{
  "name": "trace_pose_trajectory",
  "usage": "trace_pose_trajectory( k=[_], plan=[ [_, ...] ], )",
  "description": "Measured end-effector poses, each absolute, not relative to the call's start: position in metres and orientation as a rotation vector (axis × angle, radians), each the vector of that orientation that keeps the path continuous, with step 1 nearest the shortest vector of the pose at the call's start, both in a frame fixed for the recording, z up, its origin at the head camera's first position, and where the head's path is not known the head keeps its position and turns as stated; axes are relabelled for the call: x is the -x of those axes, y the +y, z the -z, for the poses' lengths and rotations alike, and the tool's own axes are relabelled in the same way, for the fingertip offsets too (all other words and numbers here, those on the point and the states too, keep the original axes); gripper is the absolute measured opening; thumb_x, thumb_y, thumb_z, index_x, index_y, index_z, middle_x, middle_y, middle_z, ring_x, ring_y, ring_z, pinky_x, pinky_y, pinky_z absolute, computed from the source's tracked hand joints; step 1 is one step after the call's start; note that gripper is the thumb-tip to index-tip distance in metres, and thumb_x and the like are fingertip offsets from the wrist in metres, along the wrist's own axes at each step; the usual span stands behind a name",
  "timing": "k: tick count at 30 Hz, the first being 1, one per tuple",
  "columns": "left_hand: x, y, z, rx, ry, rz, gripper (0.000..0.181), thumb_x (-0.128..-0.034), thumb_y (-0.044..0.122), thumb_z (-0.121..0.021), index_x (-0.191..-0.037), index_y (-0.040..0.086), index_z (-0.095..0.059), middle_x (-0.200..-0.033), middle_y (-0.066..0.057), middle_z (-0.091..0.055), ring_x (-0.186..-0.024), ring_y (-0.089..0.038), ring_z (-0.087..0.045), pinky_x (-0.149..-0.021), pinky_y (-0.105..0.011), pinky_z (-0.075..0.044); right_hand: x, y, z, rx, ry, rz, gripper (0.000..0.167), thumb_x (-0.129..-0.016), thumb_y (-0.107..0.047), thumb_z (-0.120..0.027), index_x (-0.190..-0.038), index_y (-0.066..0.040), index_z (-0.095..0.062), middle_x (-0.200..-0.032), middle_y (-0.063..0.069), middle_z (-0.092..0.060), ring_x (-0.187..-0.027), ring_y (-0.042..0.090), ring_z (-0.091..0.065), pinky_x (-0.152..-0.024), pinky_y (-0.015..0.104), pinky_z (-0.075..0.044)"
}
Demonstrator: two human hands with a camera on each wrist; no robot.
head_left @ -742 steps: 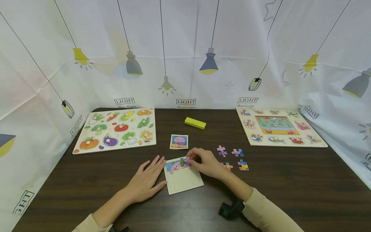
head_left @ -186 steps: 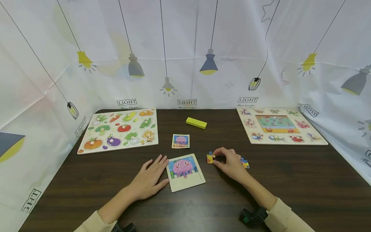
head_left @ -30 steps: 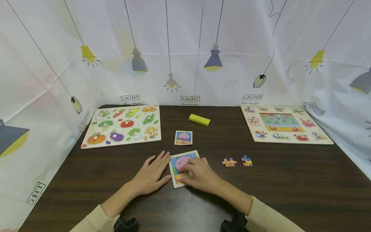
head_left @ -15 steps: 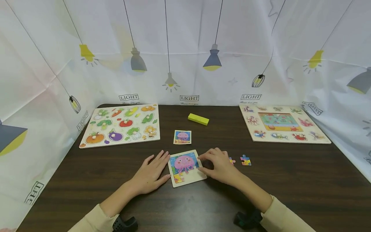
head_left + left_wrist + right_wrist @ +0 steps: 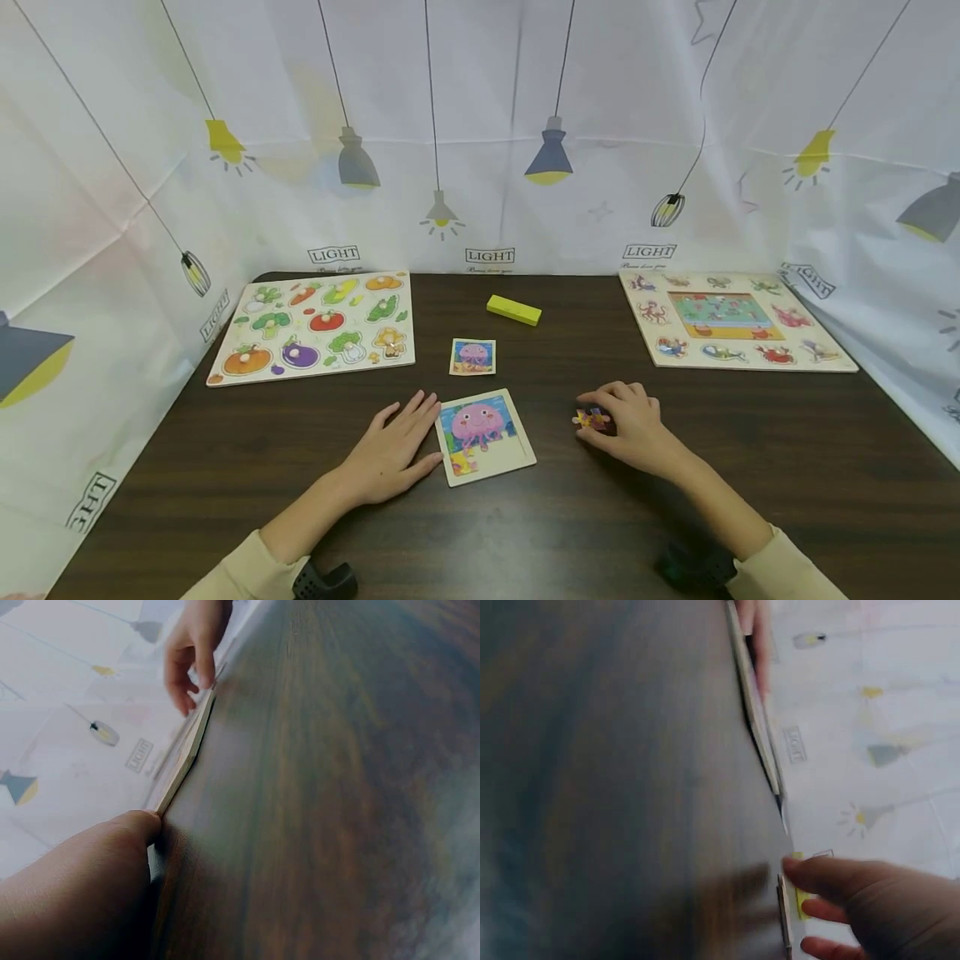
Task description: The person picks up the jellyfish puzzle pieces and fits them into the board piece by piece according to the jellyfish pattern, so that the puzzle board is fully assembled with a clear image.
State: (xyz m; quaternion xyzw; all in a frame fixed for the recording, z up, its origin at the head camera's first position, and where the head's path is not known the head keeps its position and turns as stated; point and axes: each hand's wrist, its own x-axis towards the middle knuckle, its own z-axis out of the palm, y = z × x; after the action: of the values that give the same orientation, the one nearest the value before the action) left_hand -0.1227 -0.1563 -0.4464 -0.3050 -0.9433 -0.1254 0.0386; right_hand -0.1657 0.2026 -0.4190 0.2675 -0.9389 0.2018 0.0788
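My left hand point(image 5: 393, 454) lies flat with straight fingers, touching the left edge of a square wooden puzzle board point(image 5: 502, 458). In the left wrist view, the thumb point(image 5: 139, 825) meets the board's edge. A pink jellyfish picture fills the upper part of the board, with one yellow piece at its lower left; bare wood shows at lower right. Over a loose jigsaw piece point(image 5: 591, 418) on the table is my right hand point(image 5: 633, 429), thumb and index finger spread on either side of it, without a visible pinch. The right hand hides the other loose piece.
A small jellyfish picture card point(image 5: 473, 357) lies behind the board, and a yellow block point(image 5: 513, 310) sits farther back. A vegetable peg puzzle point(image 5: 311, 325) is at back left, a sea-animal puzzle point(image 5: 738, 321) at back right. A printed white curtain point(image 5: 480, 125) borders the table.
My right hand has left the puzzle board, where it placed a yellow piece at lower left, and moved right to the loose pieces. The left hand has stayed at the board's edge.
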Motion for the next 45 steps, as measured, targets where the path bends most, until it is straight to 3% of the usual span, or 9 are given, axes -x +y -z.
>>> trace_pose_trajectory(
  k=[5, 11, 20, 27, 35, 45],
  plan=[
    [0.123, -0.157, 0.446, 0.929, -2.900, 0.392, 0.067, -0.0962, 0.048, -0.034, -0.146, 0.006, -0.021, -0.151, -0.008, -0.018, -0.138, -0.021, -0.011, -0.106, -0.050, -0.014, 0.164, 0.209, 0.427, -0.764, -2.823, -0.622, 0.037, -0.080, -0.031, -0.070, -0.111, -0.011, -0.064, -0.108, 0.011, -0.051, -0.095, 0.031, -0.039, -0.067, 0.042, -0.026],
    [0.125, -0.155, 0.448, 0.935, -2.899, 0.403, 0.067, -0.0963, 0.048, -0.033, -0.146, 0.006, -0.020, -0.151, -0.008, -0.018, -0.139, -0.021, -0.010, -0.106, -0.050, -0.013, 0.165, 0.211, 0.430, -0.747, -2.812, -0.641, 0.036, -0.080, -0.030, -0.070, -0.111, -0.012, -0.064, -0.108, 0.012, -0.050, -0.094, 0.032, -0.039, -0.072, 0.049, -0.026],
    [0.124, -0.157, 0.449, 0.925, -2.898, 0.399, 0.067, -0.0962, 0.049, -0.032, -0.147, 0.007, -0.019, -0.151, -0.007, -0.017, -0.139, -0.020, -0.009, -0.106, -0.049, -0.013, 0.170, 0.211, 0.436, -0.782, -2.734, -0.679, 0.024, -0.080, -0.026, -0.072, -0.102, -0.018, -0.066, -0.104, 0.009, -0.051, -0.093, 0.030, -0.039, -0.071, 0.045, -0.024],
    [0.124, -0.157, 0.447, 0.929, -2.889, 0.395, 0.066, -0.0962, 0.048, -0.033, -0.146, 0.006, -0.021, -0.151, -0.008, -0.019, -0.138, -0.021, -0.011, -0.106, -0.050, -0.014, 0.171, 0.211, 0.437, -0.814, -2.668, -0.736, 0.023, -0.076, -0.018, -0.076, -0.095, -0.015, -0.065, -0.103, 0.009, -0.054, -0.097, 0.032, -0.039, -0.072, 0.044, -0.025],
    [0.124, -0.157, 0.449, 0.919, -2.906, 0.392, 0.067, -0.0961, 0.049, -0.033, -0.146, 0.007, -0.020, -0.151, -0.008, -0.017, -0.139, -0.020, -0.009, -0.106, -0.049, -0.012, 0.174, 0.201, 0.440, -0.942, -2.537, -0.774, 0.033, -0.070, -0.002, -0.077, -0.096, -0.009, -0.058, -0.080, -0.004, -0.058, -0.074, 0.014, -0.046, -0.069, 0.036, -0.034],
    [0.125, -0.158, 0.450, 0.926, -2.891, 0.391, 0.067, -0.0961, 0.050, -0.032, -0.146, 0.007, -0.020, -0.151, -0.008, -0.018, -0.139, -0.020, -0.010, -0.106, -0.049, -0.013, 0.171, 0.192, 0.437, -0.958, -2.486, -0.903, 0.029, -0.075, 0.008, -0.069, -0.097, -0.011, -0.063, -0.088, -0.004, -0.062, -0.077, 0.009, -0.058, -0.067, 0.027, -0.050]
  ],
)
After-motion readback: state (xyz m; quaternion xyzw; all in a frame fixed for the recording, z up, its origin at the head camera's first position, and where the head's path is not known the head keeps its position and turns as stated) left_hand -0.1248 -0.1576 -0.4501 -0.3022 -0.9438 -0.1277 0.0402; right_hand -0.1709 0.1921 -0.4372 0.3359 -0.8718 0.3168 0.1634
